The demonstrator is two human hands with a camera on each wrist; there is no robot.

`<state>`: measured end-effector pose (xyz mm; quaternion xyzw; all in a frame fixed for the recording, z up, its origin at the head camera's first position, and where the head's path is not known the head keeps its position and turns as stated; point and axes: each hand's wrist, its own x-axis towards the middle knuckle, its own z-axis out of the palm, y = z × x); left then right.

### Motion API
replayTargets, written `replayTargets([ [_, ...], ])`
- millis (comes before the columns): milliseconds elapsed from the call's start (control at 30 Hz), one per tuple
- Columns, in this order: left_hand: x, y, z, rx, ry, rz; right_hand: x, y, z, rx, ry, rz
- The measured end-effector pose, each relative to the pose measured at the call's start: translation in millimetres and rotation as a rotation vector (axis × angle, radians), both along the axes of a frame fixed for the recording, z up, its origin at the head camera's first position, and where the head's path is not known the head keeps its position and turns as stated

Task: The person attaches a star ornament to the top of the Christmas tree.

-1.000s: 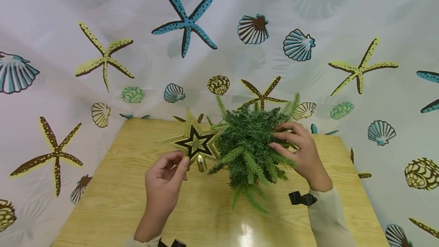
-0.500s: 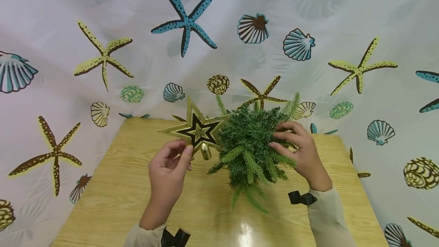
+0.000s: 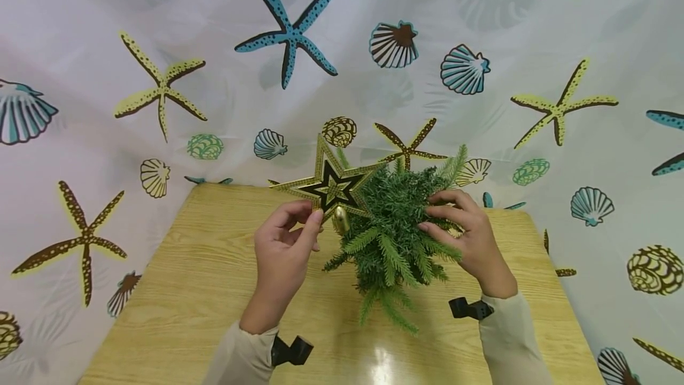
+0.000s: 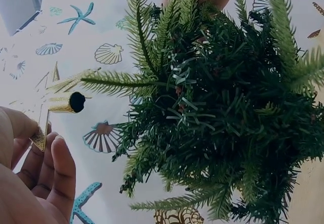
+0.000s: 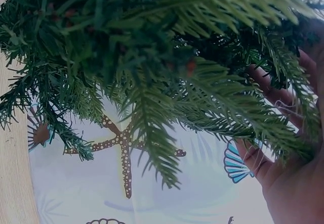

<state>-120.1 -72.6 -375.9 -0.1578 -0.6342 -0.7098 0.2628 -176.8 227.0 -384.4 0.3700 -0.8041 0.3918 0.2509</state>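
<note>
My left hand [image 3: 283, 248] pinches the lower left point of a gold and black star tree topper [image 3: 333, 188] between thumb and fingers. The star stands upright above the table. In the head view it overlaps the left side of a small artificial Christmas tree [image 3: 398, 212]; the left wrist view has its hollow gold tube [image 4: 63, 103] apart from the branches. At the tree's right side, my right hand [image 3: 467, 239] holds the foliage with bent fingers. Branches partly hide those fingers in the right wrist view. The tree's base is hidden beneath the needles.
A light wooden table [image 3: 214, 290] lies under both hands. Behind it and along its sides hangs a white curtain [image 3: 214, 10] printed with starfish and shells. Black straps with small devices [image 3: 294, 350] are on both wrists.
My left hand has carried the star up and to the right, from beside the tree to overlapping its upper left side in the head view. The right hand and the tree have stayed put.
</note>
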Motion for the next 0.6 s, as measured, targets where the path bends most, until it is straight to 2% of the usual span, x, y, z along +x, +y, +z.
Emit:
replayTargets([
  [100,-3.5,6.8,5.7,-0.019,-0.016,-0.012,-0.8,0.3,0.2,-0.004,0.009,0.006],
  [333,1.0,23.5,35.7,-0.088,-0.022,-0.051,-1.0,-1.0,1.4,-0.02,0.035,0.022],
  [600,-2.1,32.7,46.7,-0.139,-0.045,-0.061,0.0,0.5,1.4,-0.007,0.009,0.007],
])
